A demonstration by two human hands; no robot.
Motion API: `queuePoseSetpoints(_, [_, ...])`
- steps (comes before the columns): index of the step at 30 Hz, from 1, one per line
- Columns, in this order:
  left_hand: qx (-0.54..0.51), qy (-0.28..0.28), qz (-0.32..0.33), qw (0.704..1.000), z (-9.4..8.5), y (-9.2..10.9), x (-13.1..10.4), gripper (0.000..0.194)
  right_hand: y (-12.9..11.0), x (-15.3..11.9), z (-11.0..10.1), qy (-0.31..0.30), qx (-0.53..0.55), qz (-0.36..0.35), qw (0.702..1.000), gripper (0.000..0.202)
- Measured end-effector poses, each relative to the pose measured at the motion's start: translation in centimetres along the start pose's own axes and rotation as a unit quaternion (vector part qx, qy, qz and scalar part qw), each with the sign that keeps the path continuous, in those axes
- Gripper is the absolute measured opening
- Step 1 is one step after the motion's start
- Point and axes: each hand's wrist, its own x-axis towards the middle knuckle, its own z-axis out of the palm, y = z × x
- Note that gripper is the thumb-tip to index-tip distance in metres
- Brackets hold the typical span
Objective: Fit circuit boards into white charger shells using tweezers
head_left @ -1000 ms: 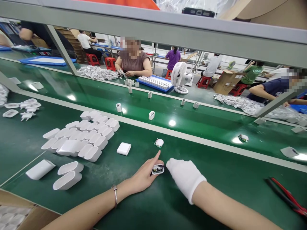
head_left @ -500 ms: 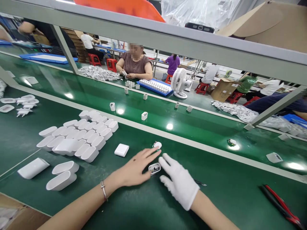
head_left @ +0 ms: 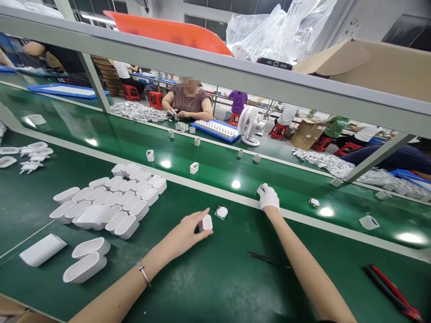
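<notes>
My bare left hand, with a bracelet at its wrist, grips a white plastic housing between thumb and fingers just above the green tabletop. Right beyond it lies a small circuit board with a round white part. My right hand, in a white glove, reaches over the pale divider strip to the green belt. Its fingers are closed on a small white housing, mostly hidden by the glove. Dark tweezers lie on the table left of my right forearm.
Left of my hands stand many open white housings in a cluster. Red-handled pliers lie at the right. Several housings sit on the belt. A shelf beam crosses overhead. A co-worker sits opposite, near a fan.
My right hand has moved from beside my left hand out to the belt, carrying a housing. My left hand has taken hold of the white housing that lay on the table to its left.
</notes>
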Motion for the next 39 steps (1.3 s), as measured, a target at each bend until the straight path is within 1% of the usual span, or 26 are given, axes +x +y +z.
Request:
queuePoseSetpoints(2, [-0.062, 0.018, 0.003, 0.998, 1.3, -0.2, 0.4, 0.06, -0.4, -0.4, 0.5, 0.012, -0.018, -0.005, 1.0, 0.034])
queuePoseSetpoints(3, [-0.087, 0.027, 0.003, 0.996, 1.9, -0.4, 0.6, 0.061, -1.0, -1.2, 1.0, 0.017, -0.021, -0.026, 0.999, 0.042])
queuePoseSetpoints(5, [-0.131, 0.041, -0.004, 0.99, 2.6, -1.0, 1.1, 0.066, -2.6, -3.6, 2.1, 0.01, -0.007, -0.106, 0.994, 0.053])
queuePoseSetpoints(6, [-0.144, 0.043, -0.005, 0.989, 2.8, -1.3, 1.3, 0.068, -3.4, -4.9, 2.8, -0.014, 0.013, -0.163, 0.986, 0.055])
queuePoseSetpoints(7, [-0.146, 0.045, -0.003, 0.988, 2.8, -1.5, 1.4, 0.07, -4.1, -6.2, 3.4, -0.046, 0.037, -0.205, 0.977, 0.054])
queuePoseSetpoints(8, [-0.139, 0.047, 0.0, 0.989, 2.8, -1.7, 1.5, 0.07, -4.6, -7.2, 4.0, -0.081, 0.057, -0.232, 0.968, 0.051])
queuePoseSetpoints(9, [-0.128, 0.051, 0.004, 0.99, 2.7, -1.8, 1.6, 0.069, -5.0, -8.1, 4.6, -0.108, 0.074, -0.245, 0.961, 0.046])
queuePoseSetpoints(11, [-0.108, 0.058, 0.011, 0.992, 2.6, -1.8, 1.7, 0.065, -5.2, -9.1, 5.3, -0.132, 0.091, -0.232, 0.959, 0.034])
queuePoseSetpoints(13, [-0.101, 0.067, 0.019, 0.992, 2.5, -1.8, 1.6, 0.064, -5.0, -9.7, 5.3, -0.121, 0.101, -0.209, 0.965, 0.03])
queuePoseSetpoints(15, [-0.093, 0.072, 0.041, 0.992, 2.5, -1.8, 1.6, 0.063, -4.4, -10.4, 4.6, -0.105, 0.135, -0.196, 0.966, 0.032])
queuePoseSetpoints(17, [-0.077, 0.073, 0.071, 0.992, 2.6, -1.8, 1.5, 0.063, -3.8, -11.6, 3.7, -0.079, 0.204, -0.214, 0.952, 0.033])
queuePoseSetpoints(20, [-0.052, 0.056, 0.115, 0.99, 2.6, -1.6, 1.3, 0.062, -3.2, -13.6, 3.0, -0.018, 0.306, -0.276, 0.911, 0.032])
queuePoseSetpoints(22, [-0.042, 0.038, 0.131, 0.99, 2.5, -1.3, 1.2, 0.061, -3.0, -14.7, 3.3, 0.01, 0.333, -0.301, 0.894, 0.029])
queuePoseSetpoints(25, [-0.027, 0.023, 0.142, 0.989, 2.3, -0.8, 1.0, 0.061, -2.9, -15.4, 4.3, 0.011, 0.358, -0.302, 0.884, 0.028])
queuePoseSetpoints(29, [-0.003, 0.028, 0.157, 0.987, 2.1, -0.5, 0.9, 0.061, -3.0, -15.9, 4.9, 0.019, 0.364, -0.288, 0.886, 0.033])
queuePoseSetpoints(33, [0.011, 0.02, 0.17, 0.985, 2.0, -0.2, 0.8, 0.059, -3.1, -16.1, 4.7, 0.029, 0.331, -0.316, 0.889, 0.039])
queuePoseSetpoints(36, [0.022, 0.013, 0.168, 0.985, 1.9, 0.1, 0.8, 0.062, -3.5, -16.1, 4.4, 0.04, 0.291, -0.339, 0.894, 0.034])
queuePoseSetpoints(37, [0.025, 0.015, 0.167, 0.985, 1.9, 0.1, 0.7, 0.063, -3.7, -16.1, 4.3, 0.028, 0.275, -0.342, 0.898, 0.032])
queuePoseSetpoints(39, [0.027, 0.016, 0.167, 0.985, 2.0, 0.2, 0.7, 0.063, -4.3, -16.1, 4.0, -0.024, 0.236, -0.341, 0.91, 0.028])
